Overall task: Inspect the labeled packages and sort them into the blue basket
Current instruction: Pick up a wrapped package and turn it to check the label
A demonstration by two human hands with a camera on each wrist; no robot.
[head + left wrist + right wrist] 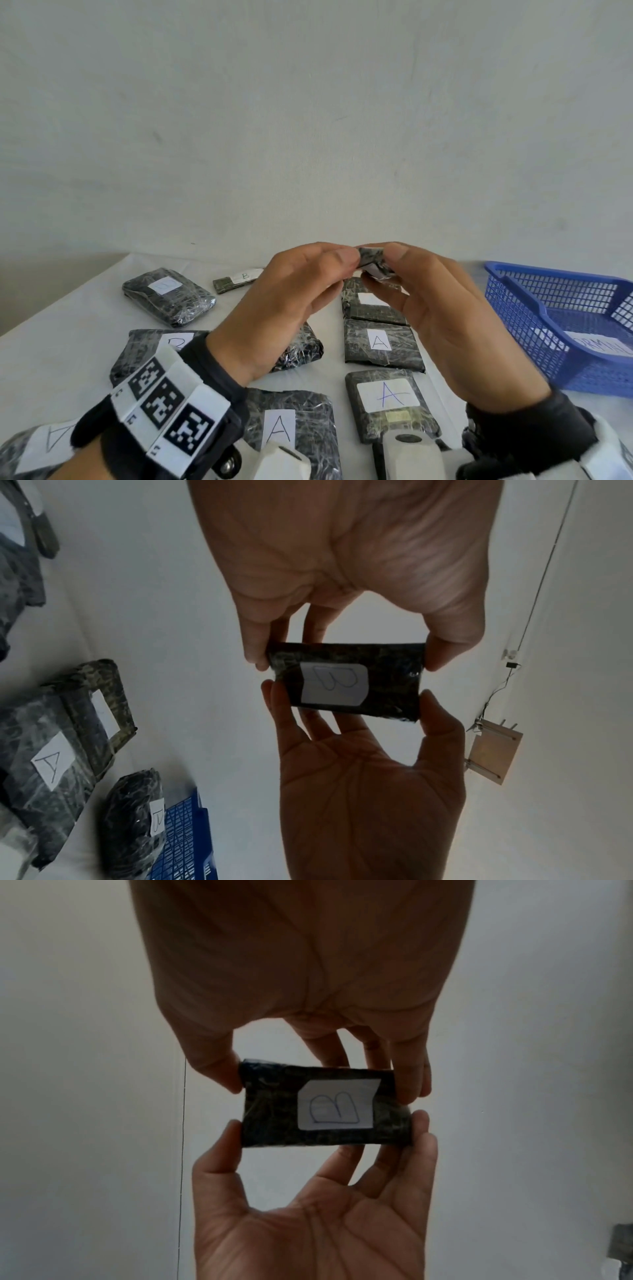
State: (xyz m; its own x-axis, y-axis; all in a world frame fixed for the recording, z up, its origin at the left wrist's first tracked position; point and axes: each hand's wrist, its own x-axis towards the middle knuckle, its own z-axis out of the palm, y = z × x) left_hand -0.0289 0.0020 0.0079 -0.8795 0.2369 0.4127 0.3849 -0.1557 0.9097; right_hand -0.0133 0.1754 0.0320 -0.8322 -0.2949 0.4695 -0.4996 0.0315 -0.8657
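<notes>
We hold one small dark plastic-wrapped package w/ a white paper label (325, 1104) up in the air between both hands, above the middle of the white cloth-covered table (68, 342). Our left hand (291, 301) pinches its one end, thumb vs. fingertips; our right hand (442, 315) pinches the other end the same way. Both are clamped on it at the edges only, prob. so the label stays uncovered and faces our wrists for reading.

The blue plastic mesh basket (561, 329) sits at the table's right, well apart from the held package, w/ a paper sign inside, only partly readable. The other wrapped packages lie flat, labels up, e.g. the flat dark one marked A (380, 346) — likely laid out so each letter can be checked at a glance.

Head view shows the layout but only the held package's top edge; its letter is hidden there. Both wrist views show the label face-on: a hand-drawn B. The left wrist view also catches a basket corner and a B-marked dark bundle (137, 829) beside it; the right wrist view shows mostly wall.
</notes>
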